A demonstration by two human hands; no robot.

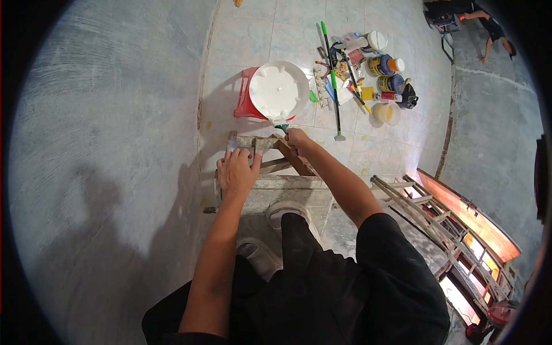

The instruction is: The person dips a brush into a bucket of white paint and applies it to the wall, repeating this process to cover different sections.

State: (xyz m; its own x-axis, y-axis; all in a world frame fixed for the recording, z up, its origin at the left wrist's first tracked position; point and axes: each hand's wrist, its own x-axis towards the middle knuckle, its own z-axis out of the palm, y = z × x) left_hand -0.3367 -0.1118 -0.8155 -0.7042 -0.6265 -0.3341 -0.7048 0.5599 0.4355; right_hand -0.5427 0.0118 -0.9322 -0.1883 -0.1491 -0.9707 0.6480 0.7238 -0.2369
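Note:
My right hand (296, 140) is wrapped round the green handle of a putty knife (282, 126), whose blade touches the near rim of a round tub (301, 103). White paste (278, 89) fills the tub, which stands on a red plastic stool (244, 95). My left hand (236, 169) lies on the top of a worn wooden stand (247, 141), its fingers bent over the edge and the thumb apart. The hand seems to hold the wood.
Paint cans (379, 65), a long green-and-black pole (336, 103) and several tools lie on the tiled floor. A grey wall (115, 115) rises at the left. Wooden ladders (425, 210) stand at the right. Another person (493, 29) is at the upper right.

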